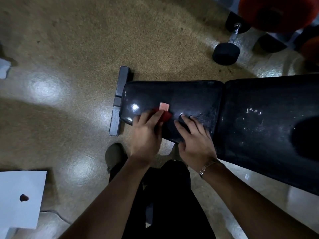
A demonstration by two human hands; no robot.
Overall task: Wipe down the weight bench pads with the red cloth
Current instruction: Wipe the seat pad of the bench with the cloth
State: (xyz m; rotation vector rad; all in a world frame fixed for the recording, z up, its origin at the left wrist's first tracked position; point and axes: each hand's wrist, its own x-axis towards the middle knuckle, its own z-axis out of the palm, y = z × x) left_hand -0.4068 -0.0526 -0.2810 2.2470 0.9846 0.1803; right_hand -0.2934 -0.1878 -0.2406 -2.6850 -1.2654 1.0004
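Observation:
The black seat pad [186, 95] of the weight bench lies in the middle of the head view, with the longer back pad [262, 121] joined at its right. My left hand [146, 133] presses the red cloth [166, 115] flat onto the near left part of the seat pad; only a corner of the cloth and a pale tag show past my fingers. Beside it, my right hand [195, 140] rests on the near edge of the seat pad, fingers spread on top and thumb over the edge. The back pad carries whitish smears.
The bench's black foot bar [119, 100] lies on the floor left of the seat pad. A dumbbell [229, 44] and red weight plates [276, 12] sit at the far right. A white box [20, 195] stands at the near left. My shoe [115, 154] is under the hands.

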